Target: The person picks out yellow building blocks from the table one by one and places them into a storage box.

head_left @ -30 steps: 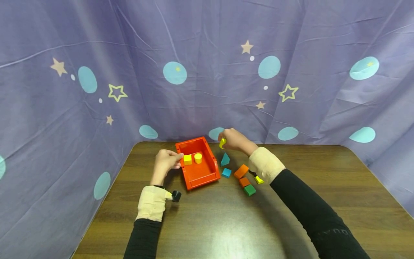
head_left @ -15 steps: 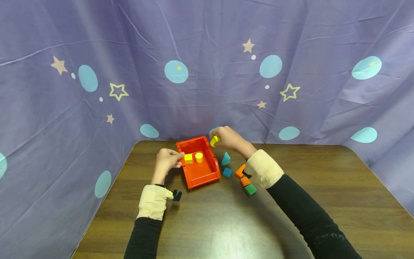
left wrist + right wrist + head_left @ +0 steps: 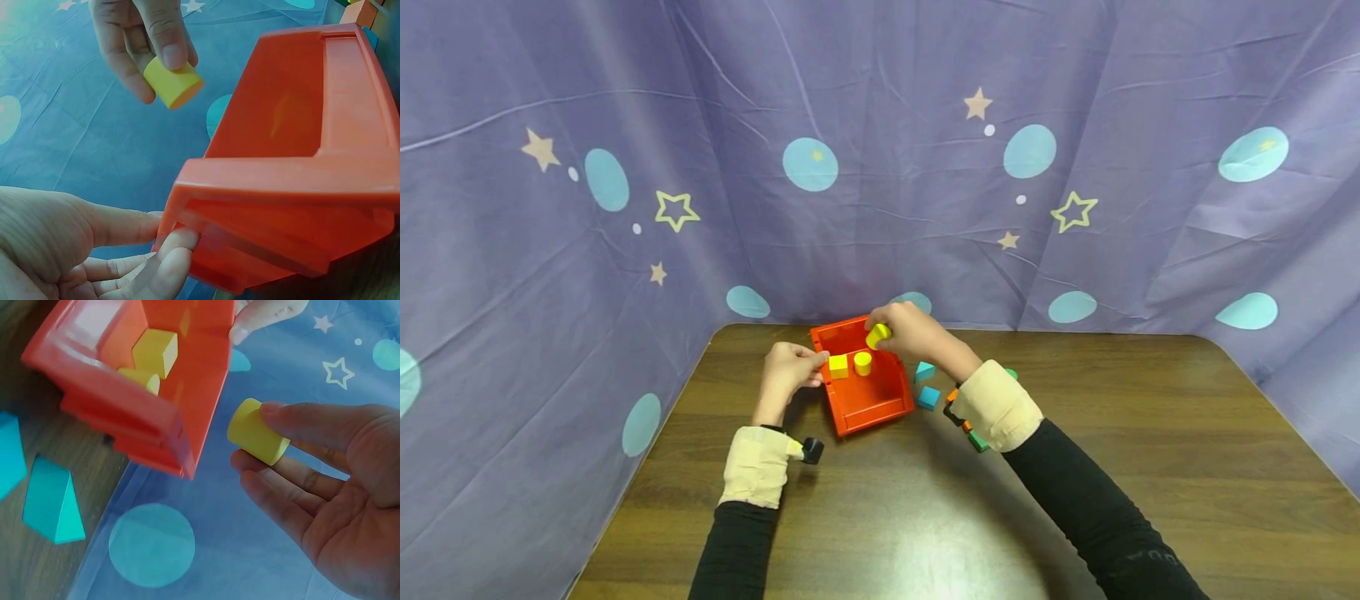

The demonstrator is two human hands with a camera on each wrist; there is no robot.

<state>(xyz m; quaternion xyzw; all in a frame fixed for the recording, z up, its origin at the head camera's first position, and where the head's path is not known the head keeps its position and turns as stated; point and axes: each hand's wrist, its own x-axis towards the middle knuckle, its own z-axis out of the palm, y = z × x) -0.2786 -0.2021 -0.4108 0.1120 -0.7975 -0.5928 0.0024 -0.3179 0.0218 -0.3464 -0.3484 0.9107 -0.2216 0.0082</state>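
An orange-red plastic bin (image 3: pixel 868 400) (image 3: pixel 300 187) (image 3: pixel 125 419) stands on the brown table (image 3: pixel 925 517). A yellow cube (image 3: pixel 838 366) (image 3: pixel 155 351) and a yellow cylinder (image 3: pixel 862 362) (image 3: pixel 140 379) lie inside it. My left hand (image 3: pixel 786 375) (image 3: pixel 94 250) grips the bin's left wall. Over the bin's far end my right hand (image 3: pixel 910 329) (image 3: pixel 319 481) pinches a second yellow cylinder (image 3: pixel 877 335) (image 3: pixel 173 83) (image 3: pixel 256 432) between thumb and fingers.
Right of the bin lie a teal wedge (image 3: pixel 924 370) (image 3: pixel 53 500), a teal cube (image 3: pixel 928 397), and orange and green blocks (image 3: pixel 976 440) partly hidden by my right wrist. A purple star-patterned curtain (image 3: pixel 880 167) closes off the back and both sides.
My right hand has carried the yellow cylinder leftward, from right of the bin to above its far end. The left hand has stayed on the bin's wall.
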